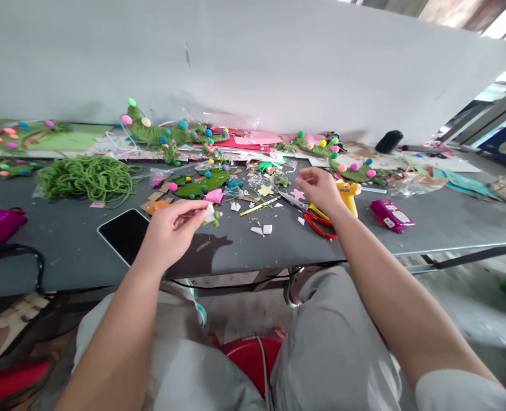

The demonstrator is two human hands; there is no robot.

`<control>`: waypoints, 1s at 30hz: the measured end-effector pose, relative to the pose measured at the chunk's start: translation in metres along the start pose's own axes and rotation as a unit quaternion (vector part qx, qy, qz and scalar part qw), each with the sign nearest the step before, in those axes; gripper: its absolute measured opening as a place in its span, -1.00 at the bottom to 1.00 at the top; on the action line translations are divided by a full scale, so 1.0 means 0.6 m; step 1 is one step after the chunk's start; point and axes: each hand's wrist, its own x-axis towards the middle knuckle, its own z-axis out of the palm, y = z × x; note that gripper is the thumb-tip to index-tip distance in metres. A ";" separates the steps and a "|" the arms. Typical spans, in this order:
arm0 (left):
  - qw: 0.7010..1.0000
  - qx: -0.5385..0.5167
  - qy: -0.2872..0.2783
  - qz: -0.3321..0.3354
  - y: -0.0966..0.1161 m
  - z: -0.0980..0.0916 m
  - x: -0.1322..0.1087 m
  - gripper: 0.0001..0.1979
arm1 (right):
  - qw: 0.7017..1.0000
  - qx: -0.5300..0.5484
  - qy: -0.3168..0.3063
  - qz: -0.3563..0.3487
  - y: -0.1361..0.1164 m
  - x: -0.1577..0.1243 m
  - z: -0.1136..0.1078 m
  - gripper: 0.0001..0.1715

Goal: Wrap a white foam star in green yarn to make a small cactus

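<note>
My left hand (171,231) pinches a small white piece (210,213) between thumb and fingertips, with a bit of green showing just beyond it. My right hand (319,185) is loosely curled above the table, and I see nothing in its fingers. Below it lie red-handled scissors (319,224), blades pointing left, beside a yellow plastic object (349,195) partly behind my wrist. Between my hands are a yellow measuring strip (259,206), white scraps (267,229), a pale yellow flower cutout (265,190) and a pink one (297,194).
A heap of green yarn (88,178) and a dark-screened tablet (127,234) lie on the left. Green yarn-wrapped shapes with coloured pompoms (159,132) line the back by the white wall. At right is a purple packet (392,215); a red stool (248,357) shows below.
</note>
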 end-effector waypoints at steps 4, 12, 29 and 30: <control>1.000 0.024 0.005 0.012 -0.002 -0.012 0.000 -0.73 | 1.000 -0.005 0.017 0.001 -0.003 -0.001 -0.007 -0.56; 0.993 -0.001 -0.115 0.011 0.019 0.053 -0.017 -0.75 | 0.951 -0.024 -0.285 -0.113 -0.056 -0.036 0.039 -0.61; 0.979 0.184 -0.005 0.084 0.012 0.010 0.036 -0.71 | 0.942 -0.050 -0.319 -0.090 -0.086 -0.082 0.047 -0.52; 0.972 0.226 0.024 0.056 0.003 -0.026 0.055 -0.70 | 0.939 -0.047 -0.328 -0.088 -0.091 -0.088 0.045 -0.52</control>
